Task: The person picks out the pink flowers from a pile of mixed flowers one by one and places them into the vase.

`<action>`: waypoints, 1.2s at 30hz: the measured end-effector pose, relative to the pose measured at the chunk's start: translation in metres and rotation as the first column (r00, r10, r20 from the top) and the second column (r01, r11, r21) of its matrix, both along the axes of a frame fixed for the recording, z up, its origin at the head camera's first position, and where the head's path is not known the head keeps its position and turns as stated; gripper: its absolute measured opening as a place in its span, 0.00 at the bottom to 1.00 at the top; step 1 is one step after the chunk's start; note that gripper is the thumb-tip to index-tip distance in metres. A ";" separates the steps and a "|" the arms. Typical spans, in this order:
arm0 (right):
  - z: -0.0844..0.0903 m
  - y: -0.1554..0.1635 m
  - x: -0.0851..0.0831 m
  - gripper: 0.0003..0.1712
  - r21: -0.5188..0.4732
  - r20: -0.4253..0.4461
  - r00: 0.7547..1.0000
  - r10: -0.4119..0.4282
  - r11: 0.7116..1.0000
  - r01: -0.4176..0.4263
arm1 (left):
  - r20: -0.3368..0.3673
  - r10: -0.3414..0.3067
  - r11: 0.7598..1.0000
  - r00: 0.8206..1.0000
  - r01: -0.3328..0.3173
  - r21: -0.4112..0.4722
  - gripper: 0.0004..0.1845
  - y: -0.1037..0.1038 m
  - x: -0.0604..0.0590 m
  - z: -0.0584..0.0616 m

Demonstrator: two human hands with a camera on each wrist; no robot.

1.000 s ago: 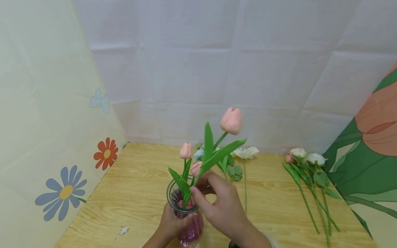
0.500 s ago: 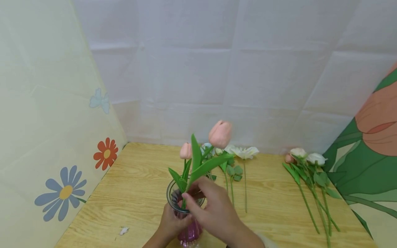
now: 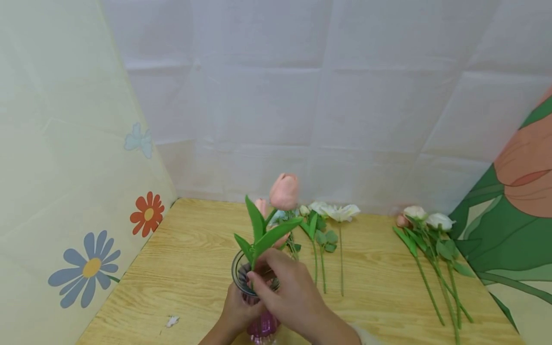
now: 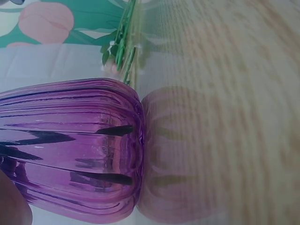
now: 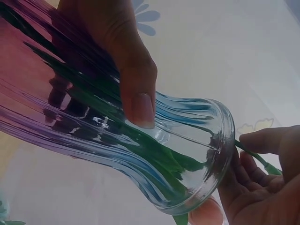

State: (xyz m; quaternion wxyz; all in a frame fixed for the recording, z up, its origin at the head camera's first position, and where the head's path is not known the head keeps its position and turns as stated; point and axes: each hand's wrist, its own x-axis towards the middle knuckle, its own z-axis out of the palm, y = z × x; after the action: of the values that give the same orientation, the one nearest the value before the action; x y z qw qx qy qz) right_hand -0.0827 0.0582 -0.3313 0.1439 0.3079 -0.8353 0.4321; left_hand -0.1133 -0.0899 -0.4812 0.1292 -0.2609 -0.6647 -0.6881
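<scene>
Gripping hand, left: the left hand (image 3: 238,312) was wrapped round the body of the purple glass vase (image 3: 258,306), its thumb (image 5: 137,93) pressed against the ribbed wall just under the flared neck
Right hand: the right hand (image 3: 288,298) sat over the vase mouth, fingers curled and pinching the green stem of the pink tulip (image 3: 284,191) right at the rim (image 5: 220,154)
Tulip: its stem ran down inside the vase while the bloom stood above the right hand, leaning slightly toward the back wall; two long green leaves (image 3: 267,235) spread just above the fingers
Second tulip: a smaller pink bud (image 3: 260,207) showed behind the leaves, just beside the larger bloom
Vase: upright on the wooden table (image 3: 189,268), near the front edge, between the two hands; its purple base (image 4: 70,150) touched the tabletop
Loose flowers: white blooms with stems (image 3: 338,225) lay just behind and to the right of the vase; a bunch of pale roses (image 3: 427,230) lay well apart, further right
Scrap: a small white piece (image 3: 173,320) lay on the table left of the vase
</scene>
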 end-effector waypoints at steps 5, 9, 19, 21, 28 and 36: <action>-0.003 -0.003 -0.002 0.09 0.015 -0.033 0.999 -0.010 1.000 0.010 | 0.027 -0.039 0.999 0.999 0.039 0.021 0.33 0.000 0.001 0.003; -0.005 -0.005 -0.003 0.08 0.045 -0.044 0.999 -0.028 0.999 0.030 | 0.084 -0.086 0.994 0.993 0.081 0.069 0.34 0.000 0.002 0.005; -0.009 -0.008 -0.006 0.09 0.063 -0.091 0.996 -0.015 0.998 0.021 | 0.110 -0.114 0.989 0.987 0.103 0.105 0.35 -0.001 0.002 0.004; -0.011 -0.008 -0.007 0.09 0.061 -0.109 0.994 -0.016 0.998 0.022 | 0.110 -0.112 0.990 0.988 0.101 0.100 0.35 -0.001 0.003 0.004; -0.012 -0.008 -0.007 0.09 0.062 -0.112 0.994 -0.019 0.998 0.026 | 0.165 -0.109 0.991 0.980 0.094 0.097 0.36 -0.002 0.004 0.006; -0.012 -0.008 -0.008 0.08 0.069 -0.096 0.995 -0.024 0.997 0.031 | 0.295 -0.078 0.995 0.952 0.055 0.085 0.38 -0.002 0.006 0.007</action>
State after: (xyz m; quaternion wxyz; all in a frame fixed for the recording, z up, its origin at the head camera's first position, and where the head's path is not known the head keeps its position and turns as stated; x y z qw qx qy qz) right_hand -0.0902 0.0498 -0.3431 0.1783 0.3215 -0.8464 0.3853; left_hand -0.1076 -0.0919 -0.4739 0.0141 -0.1713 -0.6408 -0.7482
